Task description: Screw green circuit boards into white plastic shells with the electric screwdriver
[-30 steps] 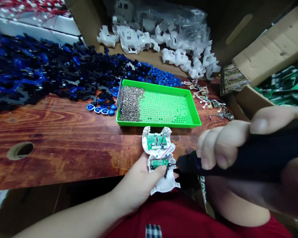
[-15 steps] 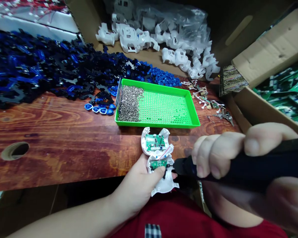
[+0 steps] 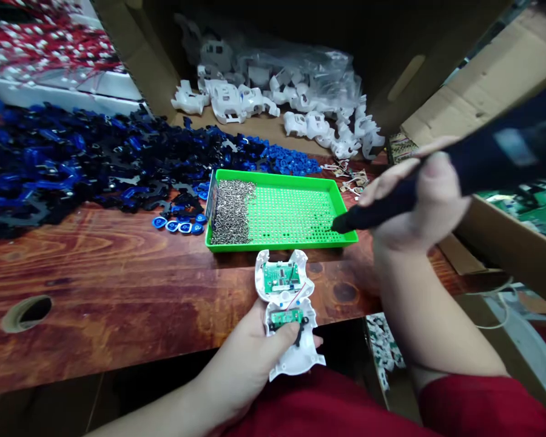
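My left hand (image 3: pixel 250 358) grips a white plastic shell (image 3: pixel 287 312) at the table's near edge. The shell lies open and shows two small green circuit boards joined by a red wire; my thumb presses on the lower board. My right hand (image 3: pixel 414 203) is closed round a dark electric screwdriver (image 3: pixel 441 176). Its tip hovers over the right end of a green perforated tray (image 3: pixel 295 209). A heap of small silver screws (image 3: pixel 232 209) fills the tray's left end.
A wide pile of blue and black plastic parts (image 3: pixel 73 164) covers the left of the wooden table (image 3: pixel 109 273). White shells (image 3: pixel 273 106) lie in a bag at the back. Cardboard boxes (image 3: pixel 482 91) with green boards stand at the right. A round hole (image 3: pixel 27 311) sits near the left.
My right hand has lifted the screwdriver away from the shell and swung it up and back over the green tray. My left hand keeps hold of the shell.
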The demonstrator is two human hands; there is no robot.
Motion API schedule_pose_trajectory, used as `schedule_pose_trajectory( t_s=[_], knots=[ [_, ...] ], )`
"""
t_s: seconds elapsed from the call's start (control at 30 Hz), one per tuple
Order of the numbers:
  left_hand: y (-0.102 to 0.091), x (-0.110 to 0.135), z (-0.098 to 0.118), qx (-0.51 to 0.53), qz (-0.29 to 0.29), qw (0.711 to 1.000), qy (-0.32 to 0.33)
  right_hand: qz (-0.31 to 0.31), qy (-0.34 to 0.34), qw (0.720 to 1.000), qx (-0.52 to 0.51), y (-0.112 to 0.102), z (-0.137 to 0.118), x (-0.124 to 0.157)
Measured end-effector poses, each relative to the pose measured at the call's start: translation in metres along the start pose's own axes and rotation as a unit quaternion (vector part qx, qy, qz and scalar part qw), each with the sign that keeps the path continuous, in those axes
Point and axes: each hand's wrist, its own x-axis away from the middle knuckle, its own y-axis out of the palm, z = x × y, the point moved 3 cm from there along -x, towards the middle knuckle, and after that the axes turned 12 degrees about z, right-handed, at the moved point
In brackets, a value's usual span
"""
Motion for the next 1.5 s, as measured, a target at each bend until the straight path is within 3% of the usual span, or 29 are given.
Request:
schedule_pose_trajectory(
  t_s=[0.1, 0.2, 0.83, 0.93, 1.07, 1.23, 1.33, 1.5],
  knots=[
    [0.001, 0.002, 0.001, -0.003, 0.007, 1.000, 0.000, -0.006, 0.001, 1.000, 0.017, 0.004, 0.036, -0.006],
    [0.003, 0.004, 0.003, -0.003, 0.018, 1.000, 0.002, -0.016, -0.004, 1.000, 0.010, 0.004, 0.052, -0.006],
    [-0.003, -0.003, -0.002, -0.002, -0.026, 1.000, -0.016, -0.017, -0.004, 0.999, 0.031, 0.002, 0.053, -0.002],
    [-0.002, -0.001, -0.001, -0.001, -0.032, 0.999, -0.010, 0.020, -0.001, 0.999, 0.031, 0.002, 0.042, -0.007],
    [0.000, 0.001, 0.000, -0.008, -0.035, 0.999, -0.009, 0.035, -0.002, 0.999, 0.005, 0.017, -0.002, -0.005],
    [0.001, 0.002, 0.000, -0.024, -0.024, 0.999, 0.001, -0.069, 0.176, 0.982, 0.023, 0.054, -0.048, 0.026],
    [0.000, 0.002, -0.001, -0.026, -0.027, 0.999, 0.004, -0.104, 0.211, 0.972, 0.026, 0.065, -0.053, 0.042],
    [0.002, 0.002, 0.000, -0.034, -0.030, 0.999, 0.011, -0.149, 0.188, 0.971, 0.012, 0.067, -0.045, 0.053]
  ],
)
